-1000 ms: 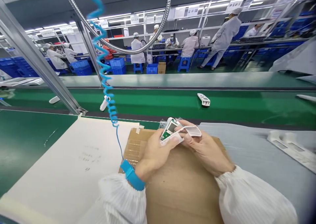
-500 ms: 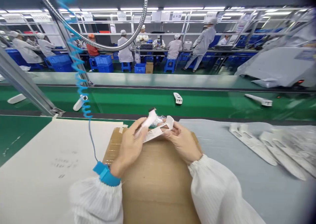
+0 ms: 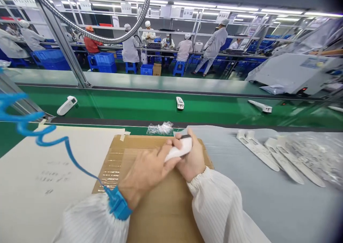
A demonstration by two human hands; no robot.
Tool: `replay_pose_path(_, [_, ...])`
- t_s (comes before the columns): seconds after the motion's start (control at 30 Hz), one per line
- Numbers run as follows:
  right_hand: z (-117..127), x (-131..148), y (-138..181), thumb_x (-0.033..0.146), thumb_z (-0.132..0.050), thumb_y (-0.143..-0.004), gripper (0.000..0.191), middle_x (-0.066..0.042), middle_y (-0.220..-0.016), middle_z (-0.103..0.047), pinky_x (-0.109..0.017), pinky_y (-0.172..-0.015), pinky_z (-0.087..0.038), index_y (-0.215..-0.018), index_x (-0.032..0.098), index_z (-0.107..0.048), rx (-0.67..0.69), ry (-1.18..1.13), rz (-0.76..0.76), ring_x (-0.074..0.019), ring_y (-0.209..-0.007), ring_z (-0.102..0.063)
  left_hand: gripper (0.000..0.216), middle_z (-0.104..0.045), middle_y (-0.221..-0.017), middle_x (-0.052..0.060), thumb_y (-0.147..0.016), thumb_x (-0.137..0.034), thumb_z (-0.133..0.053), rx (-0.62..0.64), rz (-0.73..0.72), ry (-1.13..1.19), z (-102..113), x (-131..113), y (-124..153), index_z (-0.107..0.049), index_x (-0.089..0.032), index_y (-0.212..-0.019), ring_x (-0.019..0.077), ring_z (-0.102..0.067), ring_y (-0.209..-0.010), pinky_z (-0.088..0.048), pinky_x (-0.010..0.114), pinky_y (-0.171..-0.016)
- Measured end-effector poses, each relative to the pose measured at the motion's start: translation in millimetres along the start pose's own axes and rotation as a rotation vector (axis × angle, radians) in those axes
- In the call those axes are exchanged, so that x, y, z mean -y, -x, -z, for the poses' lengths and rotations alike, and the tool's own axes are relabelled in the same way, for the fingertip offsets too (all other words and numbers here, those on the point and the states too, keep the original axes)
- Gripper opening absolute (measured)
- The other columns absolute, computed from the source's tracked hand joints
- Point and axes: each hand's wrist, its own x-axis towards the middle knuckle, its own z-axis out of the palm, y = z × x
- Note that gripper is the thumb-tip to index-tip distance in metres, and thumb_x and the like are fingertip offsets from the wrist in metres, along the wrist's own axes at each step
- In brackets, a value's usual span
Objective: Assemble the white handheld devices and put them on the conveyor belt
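Observation:
Over the cardboard, both hands close around a white handheld plastic housing [image 3: 179,151] with a dark end. My left hand [image 3: 150,168] grips its near part from the left, wearing a blue wrist strap [image 3: 119,203] with a coiled cord. Around the dark end, my right hand [image 3: 194,157] is wrapped from the right and partly covered by the housing. Fingers and some motion blur hide much of the housing's underside. The brown cardboard [image 3: 163,207] lies flat beneath both hands.
Several white shell halves [image 3: 257,150] lie on the grey sheet at right, beside a clear plastic bag [image 3: 313,157] of parts. Crumpled clear film [image 3: 160,128] rests beyond the cardboard. White handheld devices [image 3: 180,103] sit on the green conveyor [image 3: 128,103]. Co-workers sit or stand beyond.
The two white pieces held apart earlier are now together as one housing between my hands. Both hands have drawn closer. Clear film beyond the cardboard is now uncovered. The view has shifted.

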Motion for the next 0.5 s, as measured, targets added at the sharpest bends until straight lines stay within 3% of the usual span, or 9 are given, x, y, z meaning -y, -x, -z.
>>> replay_pose_path(0.07, [-0.7,2.2,1.9,0.058,-0.035,-0.097,0.055,0.005,-0.039,-0.033,-0.027,-0.056,-0.050,-0.060,0.021,-0.052,-0.045,-0.081,-0.052,-0.0143,-0.052,-0.054,0.053,-0.074,-0.096,0.011,-0.101,-0.051,-0.032,0.023,-0.045,-0.099,-3.0,-3.4,-0.8,-0.051,-0.017,-0.137,0.0305,-0.071,-0.076,-0.052,0.038,-0.060])
replay_pose_path(0.1, [-0.4,3.4,1.9,0.056,-0.034,-0.098,0.055,0.005,-0.039,-0.032,-0.027,-0.055,-0.049,-0.060,0.021,-0.051,-0.045,-0.085,-0.072,-0.0143,-0.051,-0.054,0.054,-0.074,-0.093,0.011,-0.102,-0.051,-0.031,0.027,-0.040,-0.126,-3.4,-2.9,-1.7,-0.052,-0.016,-0.137,0.0308,-0.071,-0.074,-0.051,0.038,-0.058])
replay_pose_path(0.23, [-1.3,2.0,0.1,0.054,-0.042,-0.098,0.043,0.001,-0.065,-0.058,-0.031,-0.071,-0.053,-0.079,0.019,-0.060,0.114,0.017,-0.124,-0.0179,-0.077,-0.065,0.048,-0.075,-0.089,0.009,-0.101,-0.051,-0.035,0.003,0.146,-0.150,2.4,10.5,-4.3,-0.060,-0.018,-0.124,0.0311,-0.072,-0.073,-0.046,0.034,-0.054])
replay_pose_path(0.3, [-3.9,-3.0,-0.3,0.052,-0.045,-0.098,0.038,0.000,-0.077,-0.063,-0.031,-0.078,-0.053,-0.085,0.020,-0.061,0.175,0.030,-0.120,-0.0175,-0.085,-0.065,0.047,-0.075,-0.091,0.008,-0.099,-0.055,-0.037,-0.030,0.198,-0.160,6.2,15.8,-3.3,-0.061,-0.020,-0.121,0.0316,-0.072,-0.074,-0.044,0.033,-0.054])
replay_pose_path(0.37, [-6.5,-7.7,-0.2,0.052,-0.042,-0.098,0.041,0.002,-0.065,-0.057,-0.029,-0.071,-0.052,-0.077,0.020,-0.058,0.110,-0.003,-0.095,-0.0150,-0.071,-0.062,0.052,-0.075,-0.086,0.008,-0.096,-0.061,-0.039,-0.009,0.169,-0.168,8.2,14.8,-1.8,-0.063,-0.020,-0.116,0.0321,-0.071,-0.073,-0.042,0.032,-0.053])
replay_pose_path(0.5, [-7.7,-6.0,-0.9,0.052,-0.030,-0.098,0.054,0.006,-0.040,-0.029,-0.023,-0.048,-0.041,-0.057,0.021,-0.045,-0.047,-0.081,-0.067,-0.0106,-0.042,-0.039,0.059,-0.073,-0.078,0.011,-0.093,-0.068,-0.038,0.077,0.049,-0.165,8.1,2.6,-1.9,-0.066,-0.017,-0.104,0.0325,-0.071,-0.070,-0.042,0.033,-0.053])
